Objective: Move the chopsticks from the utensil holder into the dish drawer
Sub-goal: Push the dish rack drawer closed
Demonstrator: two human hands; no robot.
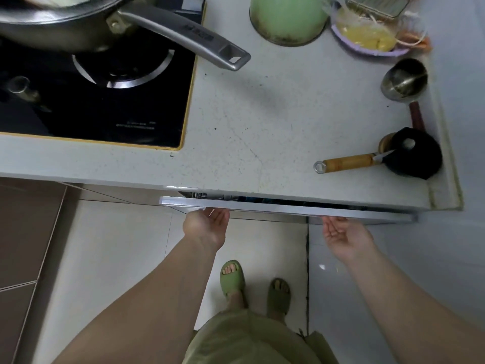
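The dish drawer (275,207) sits under the counter edge, pulled out only a narrow gap, with dark contents barely showing inside. My left hand (207,225) is palm up under the drawer's left part, fingers hooked beneath its metal front lip. My right hand (343,237) is palm up under the right part, its fingertips hidden by the lip. Neither chopsticks nor a utensil holder can be seen.
On the white counter (262,122): a black gas hob (91,101) with a wok whose handle (183,35) juts right, a green pot (288,19), a steel ladle (404,80), a wooden-handled knife (349,162) by a black block (414,153). My slippered feet (233,278) stand below.
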